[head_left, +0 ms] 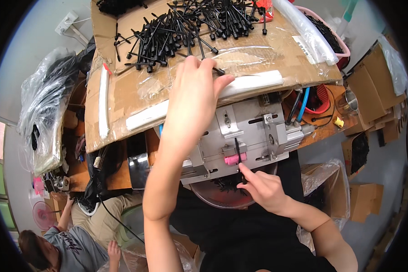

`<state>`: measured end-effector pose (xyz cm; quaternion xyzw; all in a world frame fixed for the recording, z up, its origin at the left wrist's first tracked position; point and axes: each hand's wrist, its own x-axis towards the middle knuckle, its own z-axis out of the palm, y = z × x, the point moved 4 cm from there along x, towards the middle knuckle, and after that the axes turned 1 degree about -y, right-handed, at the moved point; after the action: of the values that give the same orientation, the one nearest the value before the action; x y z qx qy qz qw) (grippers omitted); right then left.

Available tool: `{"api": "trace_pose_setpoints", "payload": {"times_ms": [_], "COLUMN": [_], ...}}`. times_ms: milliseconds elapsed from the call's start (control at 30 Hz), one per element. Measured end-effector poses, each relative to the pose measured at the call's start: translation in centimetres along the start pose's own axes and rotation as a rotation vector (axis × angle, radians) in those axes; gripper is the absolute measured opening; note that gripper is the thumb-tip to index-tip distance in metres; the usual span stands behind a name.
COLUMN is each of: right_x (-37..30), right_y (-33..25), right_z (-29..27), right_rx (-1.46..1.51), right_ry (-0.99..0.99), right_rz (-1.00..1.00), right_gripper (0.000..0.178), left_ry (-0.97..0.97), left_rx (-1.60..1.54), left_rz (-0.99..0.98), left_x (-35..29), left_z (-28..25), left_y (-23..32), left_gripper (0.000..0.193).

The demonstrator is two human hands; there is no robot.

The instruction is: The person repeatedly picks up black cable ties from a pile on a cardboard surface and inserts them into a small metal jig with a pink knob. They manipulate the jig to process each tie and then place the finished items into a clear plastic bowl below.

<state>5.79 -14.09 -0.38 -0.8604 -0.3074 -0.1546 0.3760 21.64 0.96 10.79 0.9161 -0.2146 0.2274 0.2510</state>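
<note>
My left hand (196, 84) reaches over the cardboard, its fingers curled at the near edge of a pile of thin black plastic rods with knobbed ends (167, 43). One rod's end (219, 71) pokes out between its thumb and forefinger. My right hand (264, 188) pinches another black rod (238, 152) by its near end. That rod lies across a pink block (235, 159) on a metal fixture (254, 131). Beneath the fixture's front edge, a clear bowl (204, 197) holds more black pieces, partly hidden by my right hand.
White padded strips (258, 82) line the cardboard sheet's (276, 56) near edge. Air cylinders flank the fixture, with blue tubes (305, 104) on the right. A red basket (322, 99) and metal cup (347, 102) stand beyond. Another person (77, 245) sits at lower left.
</note>
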Motion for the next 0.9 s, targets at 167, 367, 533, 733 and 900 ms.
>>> {"api": "trace_pose_setpoints", "payload": {"times_ms": [167, 367, 533, 733, 900], "right_x": [0.4, 1.3, 0.9, 0.8, 2.1], "right_y": [0.4, 0.0, 1.3, 1.5, 0.7], "right_z": [1.3, -2.1, -4.5, -5.2, -6.2], "right_rx": [-0.031, -0.016, 0.014, 0.098, 0.118], "right_ry": [0.013, -0.026, 0.121, 0.191, 0.101], "right_rz": [0.006, 0.097, 0.263, 0.292, 0.263], "right_gripper": [0.060, 0.063, 0.056, 0.055, 0.048], "left_ry": [-0.132, 0.009, -0.163, -0.291, -0.329], "left_rx": [-0.133, -0.079, 0.006, 0.047, 0.031], "left_rz": [-0.066, -0.023, -0.138, -0.113, -0.102], "left_x": [0.1, -10.7, -18.1, -18.3, -17.4], "left_z": [-0.9, -1.6, 2.4, 4.4, 3.3], "left_y": [0.0, 5.1, 7.8, 7.6, 7.4], "left_gripper": [0.022, 0.039, 0.064, 0.076, 0.075]}}
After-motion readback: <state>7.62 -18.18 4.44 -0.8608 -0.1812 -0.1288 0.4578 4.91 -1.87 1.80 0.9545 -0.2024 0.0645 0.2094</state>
